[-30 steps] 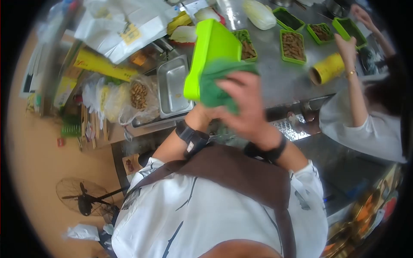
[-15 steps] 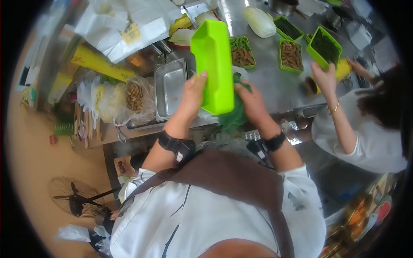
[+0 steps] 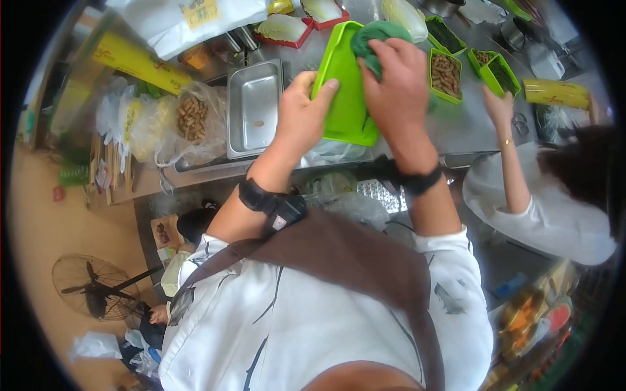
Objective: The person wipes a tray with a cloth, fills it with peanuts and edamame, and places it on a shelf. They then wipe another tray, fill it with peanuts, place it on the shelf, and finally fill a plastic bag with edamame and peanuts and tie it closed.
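Observation:
A bright green plastic tray is held up over the counter's front edge, tilted with its inside towards me. My left hand grips its left side, the thumb lying over the rim. In my right hand is a bunched dark green cloth, pressed against the tray's upper right part. Part of the cloth is hidden behind my fingers. Just left of the tray, a steel pan sits on the counter with a small brown scrap in it.
Peanuts in a plastic bag lie left of the pan. Green trays hold peanuts and dark greens. A co-worker's hand touches another tray at right, near a yellow roll. Red trays with cabbage stand behind.
The green tray has turned to show its inside. My right hand has moved up with the cloth onto its upper part. The co-worker's tray has been lowered to the counter.

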A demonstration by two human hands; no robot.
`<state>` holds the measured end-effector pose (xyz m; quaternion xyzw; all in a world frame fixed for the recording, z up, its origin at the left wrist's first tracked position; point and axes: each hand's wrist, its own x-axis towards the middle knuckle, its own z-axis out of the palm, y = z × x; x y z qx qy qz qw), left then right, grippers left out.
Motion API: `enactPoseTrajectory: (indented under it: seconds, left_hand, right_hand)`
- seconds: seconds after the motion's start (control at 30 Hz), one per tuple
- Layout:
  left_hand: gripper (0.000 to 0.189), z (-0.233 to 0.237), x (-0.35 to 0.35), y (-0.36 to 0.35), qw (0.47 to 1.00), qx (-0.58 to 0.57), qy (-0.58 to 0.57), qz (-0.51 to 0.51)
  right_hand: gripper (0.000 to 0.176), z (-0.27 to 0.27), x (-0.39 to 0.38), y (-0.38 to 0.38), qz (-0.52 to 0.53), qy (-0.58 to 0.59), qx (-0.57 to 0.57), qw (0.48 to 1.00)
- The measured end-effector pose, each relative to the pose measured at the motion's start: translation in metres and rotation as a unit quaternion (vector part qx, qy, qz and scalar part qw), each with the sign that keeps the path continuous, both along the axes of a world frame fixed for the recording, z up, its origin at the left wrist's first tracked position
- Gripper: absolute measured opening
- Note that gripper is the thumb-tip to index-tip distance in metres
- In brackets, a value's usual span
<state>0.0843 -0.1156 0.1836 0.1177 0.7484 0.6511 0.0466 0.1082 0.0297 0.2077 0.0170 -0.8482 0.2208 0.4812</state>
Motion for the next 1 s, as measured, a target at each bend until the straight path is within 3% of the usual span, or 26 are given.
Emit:
enactPoseTrajectory:
  seconds: [0.1, 0.17, 0.2, 0.27, 0.33, 0.37, 0.6, 0.8, 0.87, 0.9, 0.93, 1.0]
  left_hand:
    - [0.029, -0.005, -0.001, -0.005, 0.998, -0.006, 0.055, 0.015]
    - [0.030, -0.005, -0.007, -0.014, 0.997, -0.021, 0.066, 0.035]
    - [0.030, -0.002, -0.011, -0.020, 0.994, 0.021, 0.078, 0.071]
    - [0.030, 0.001, -0.020, -0.028, 0.987, 0.067, 0.095, 0.109]
    - [0.030, 0.002, -0.024, -0.036, 0.991, 0.070, 0.073, 0.093]
    - [0.029, -0.006, -0.024, -0.041, 0.997, -0.014, 0.051, 0.059]
    - [0.031, 0.015, -0.029, -0.059, 1.000, 0.013, -0.019, -0.015]
    - [0.031, 0.010, -0.041, -0.076, 0.997, -0.021, 0.057, 0.055]
    - [0.031, 0.010, -0.039, -0.076, 0.993, -0.043, 0.088, 0.064]
    - [0.030, 0.012, -0.041, -0.078, 0.993, -0.074, 0.071, 0.062]
    - [0.029, 0.013, -0.042, -0.079, 0.991, -0.105, 0.053, 0.060]
    - [0.028, 0.006, -0.043, -0.078, 0.985, -0.128, 0.091, 0.070]
  right_hand:
    - [0.039, -0.009, -0.018, -0.023, -0.012, -0.030, 0.003, 0.999]
    - [0.034, -0.008, -0.012, -0.038, 0.143, -0.055, -0.017, 0.988]
    - [0.034, -0.013, -0.004, -0.045, 0.144, -0.058, -0.018, 0.988]
    - [0.027, -0.022, 0.008, -0.055, 0.296, -0.196, 0.032, 0.934]
    - [0.025, -0.023, 0.018, -0.067, 0.288, -0.222, 0.036, 0.931]
    - [0.023, -0.023, 0.020, -0.071, 0.280, -0.248, 0.039, 0.927]
    - [0.015, -0.015, 0.012, -0.087, 0.272, -0.189, 0.114, 0.937]
    - [0.010, 0.001, 0.013, -0.068, 0.261, -0.282, 0.262, 0.885]
    - [0.008, 0.005, 0.008, -0.065, 0.194, -0.302, 0.323, 0.876]
    - [0.009, 0.005, 0.001, -0.065, 0.130, -0.248, 0.323, 0.904]
    - [0.009, 0.007, -0.010, -0.061, 0.130, -0.248, 0.323, 0.904]
    - [0.018, 0.014, -0.035, -0.052, 0.047, -0.112, 0.280, 0.952]
